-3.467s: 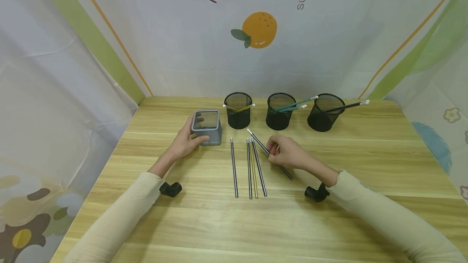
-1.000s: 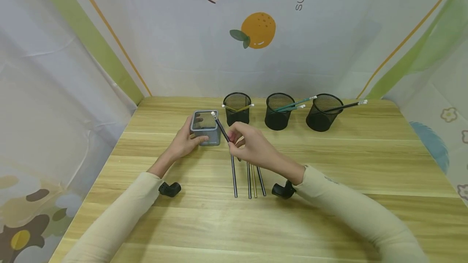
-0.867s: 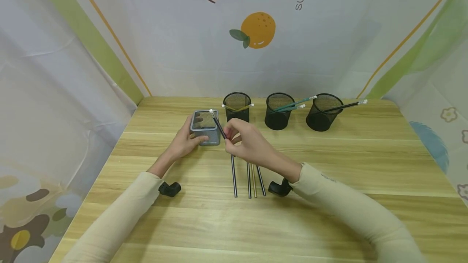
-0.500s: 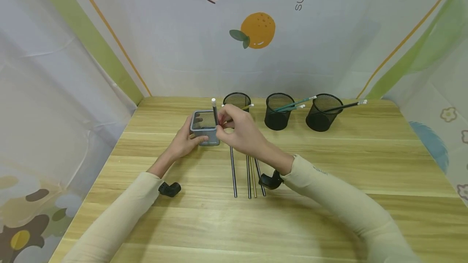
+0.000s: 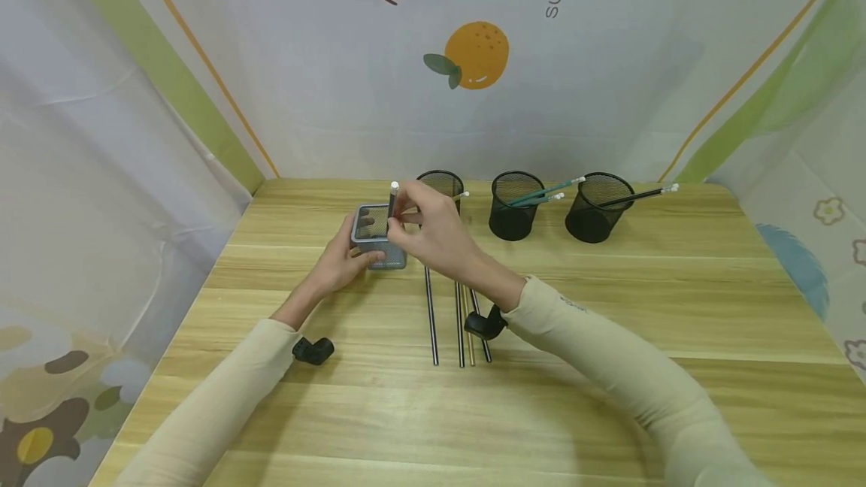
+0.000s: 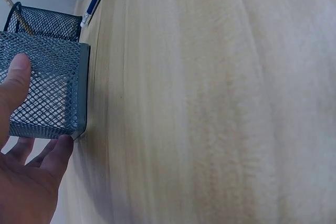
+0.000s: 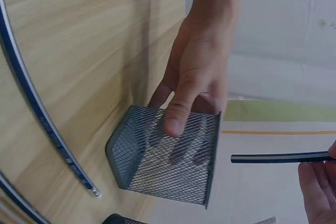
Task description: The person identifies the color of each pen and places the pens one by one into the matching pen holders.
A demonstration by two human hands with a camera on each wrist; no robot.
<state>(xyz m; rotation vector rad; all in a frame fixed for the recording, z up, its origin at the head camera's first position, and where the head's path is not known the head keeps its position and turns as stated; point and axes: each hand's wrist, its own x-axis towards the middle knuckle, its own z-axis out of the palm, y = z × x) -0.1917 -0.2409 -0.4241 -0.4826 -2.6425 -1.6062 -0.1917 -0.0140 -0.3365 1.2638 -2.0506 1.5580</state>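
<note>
My left hand (image 5: 341, 265) grips a grey square mesh pen holder (image 5: 386, 255) standing on the table, thumb on its front and fingers round the far side. My right hand (image 5: 441, 237) pinches a dark striped pencil (image 5: 392, 205) upright over it, white eraser end up. In the right wrist view, the lower end of this pencil (image 7: 278, 158) is just outside the holder's mouth, apart from the rim. On the table near my right wrist lie dark pencils (image 5: 432, 325) and a gold pencil (image 5: 470, 337), their upper ends hidden by my right hand and forearm.
Three round black mesh cups stand along the back: a left cup (image 5: 440, 183) with gold pencils, partly behind my right hand, a middle cup (image 5: 512, 224) with green pencils, a right cup (image 5: 590, 224) with black pencils. A printed curtain (image 5: 338, 96) hangs behind the table.
My right hand has picked the dark pencil up from the right of the row, carried it left and turned it upright above the grey holder. The left hand has kept its grip there.
</note>
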